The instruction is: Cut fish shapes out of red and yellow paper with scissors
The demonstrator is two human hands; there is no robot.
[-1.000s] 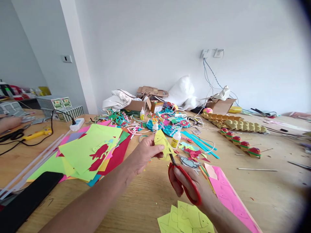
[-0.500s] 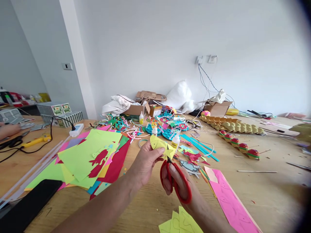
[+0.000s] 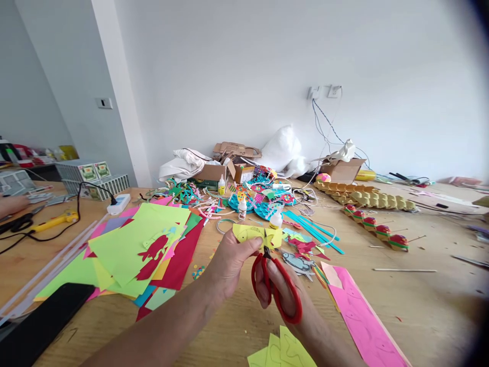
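Between thumb and fingers, my left hand (image 3: 233,260) pinches a yellow paper fish (image 3: 246,232) with drawn lines on it. My right hand (image 3: 284,293) has its fingers through the red handles of a pair of scissors (image 3: 294,306). The dark blades point up and away, at the tail end of the yellow paper, beside my left thumb. Just right of the scissors lies a grey-blue paper fish (image 3: 298,262), with red paper cutouts (image 3: 305,248) behind it. Yellow paper pieces with drawn outlines (image 3: 284,351) lie below my right wrist.
Stacked coloured paper (image 3: 133,244) covers the left side, near a black phone-like slab (image 3: 49,323). Small glue bottles (image 3: 242,210) stand beyond my hands. Pink paper (image 3: 362,316) and egg-carton strips (image 3: 382,200) lie at right. Another person's hand (image 3: 13,205) shows at far left.
My left hand has tipped the yellow paper flatter and lowered it slightly, uncovering more of the glue bottle behind. The scissors stay at the paper's tail end, nearly in place.
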